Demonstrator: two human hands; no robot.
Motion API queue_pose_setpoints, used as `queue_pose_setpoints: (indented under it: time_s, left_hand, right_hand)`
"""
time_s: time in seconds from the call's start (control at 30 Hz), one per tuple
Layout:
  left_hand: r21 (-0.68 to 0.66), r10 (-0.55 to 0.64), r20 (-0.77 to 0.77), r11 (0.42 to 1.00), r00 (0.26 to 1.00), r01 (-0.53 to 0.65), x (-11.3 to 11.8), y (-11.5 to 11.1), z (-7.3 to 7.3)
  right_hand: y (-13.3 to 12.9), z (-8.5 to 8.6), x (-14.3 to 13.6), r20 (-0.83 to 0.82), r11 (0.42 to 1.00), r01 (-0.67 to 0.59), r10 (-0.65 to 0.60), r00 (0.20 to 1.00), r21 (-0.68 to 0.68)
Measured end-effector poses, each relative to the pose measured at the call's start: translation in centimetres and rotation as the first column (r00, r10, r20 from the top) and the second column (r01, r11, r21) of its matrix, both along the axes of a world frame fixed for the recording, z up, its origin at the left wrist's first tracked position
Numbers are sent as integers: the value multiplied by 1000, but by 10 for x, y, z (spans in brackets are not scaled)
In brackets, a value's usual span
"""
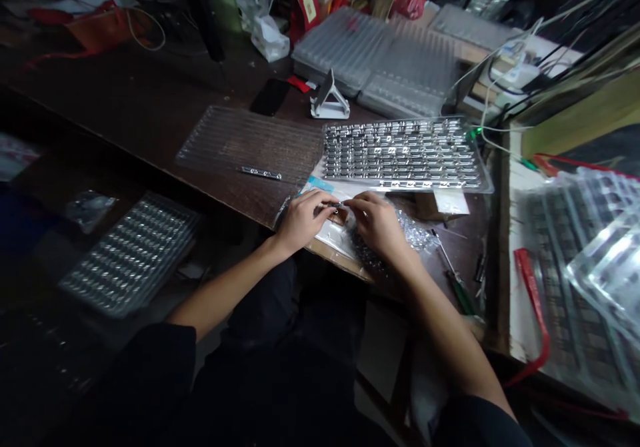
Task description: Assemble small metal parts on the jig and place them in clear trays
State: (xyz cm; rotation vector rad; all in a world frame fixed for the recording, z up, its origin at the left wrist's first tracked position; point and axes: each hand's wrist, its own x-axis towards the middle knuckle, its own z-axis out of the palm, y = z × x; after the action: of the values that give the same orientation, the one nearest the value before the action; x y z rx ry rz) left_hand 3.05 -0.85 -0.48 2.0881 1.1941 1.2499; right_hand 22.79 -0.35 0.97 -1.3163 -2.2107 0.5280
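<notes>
We hold a small metal part (334, 204) between our two hands, above the near edge of the dark table (220, 190). The thumb and fingers of our left hand (303, 219) are pinched on one end; those of our right hand (377, 224) close on the other.

Taking the part as the clock's centre, a clear tray (486, 182) filled with rows of shiny metal pieces sits at 2 o'clock. At 10 o'clock lies a ribbed clear tray (215, 130), a single metal strip (261, 172) on its near side. We see a dark phone (271, 96) at 11, a white stand (331, 104) at 12, and a screwdriver (457, 280) at 4. A clear bag (416, 232) of small bits rests beside our right hand, between 3 and 4.
</notes>
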Motion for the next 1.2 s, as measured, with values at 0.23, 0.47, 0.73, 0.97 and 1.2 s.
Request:
queue_pose_setpoints:
  time_s: [0.23,0.47,0.73,0.97,1.2]
  left_hand:
    - [-74,66,-60,995,996,-71,-36,2,5]
    - [-4,119,-274,992,954,-124,-70,24,13]
    - [79,229,-488,973,842,-218,-72,51,12]
    - [181,332,-612,942,718,-282,-93,46,29]
    - [126,140,-541,988,830,-85,-24,57,49]
  right_hand:
    - [-5,2,-20,203,997,-60,70,977,-55]
    - [-8,10,-22,325,988,-141,153,933,-60]
    - [-4,17,5,132,998,-41,36,991,38]
    - [-7,27,25,380,994,51,-9,925,-100]
    - [-12,29,13,401,989,79,-22,916,-124]
